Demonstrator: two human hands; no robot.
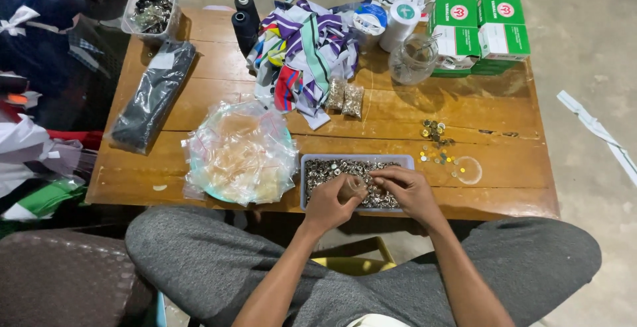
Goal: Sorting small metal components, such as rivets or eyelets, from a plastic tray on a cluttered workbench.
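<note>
left hand (pixel 330 202) grips small bag (pixel 352 187) | right hand (pixel 409 191) pinching over tray (pixel 312 162), pinched item hidden

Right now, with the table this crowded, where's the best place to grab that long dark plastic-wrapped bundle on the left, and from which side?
Probably grip the dark wrapped bundle across its middle, from above. It lies flat and slanted, long and narrow, so fingers can likely span its width. Its left edge faces open table; the clear-bag pile crowds its near right.
</note>
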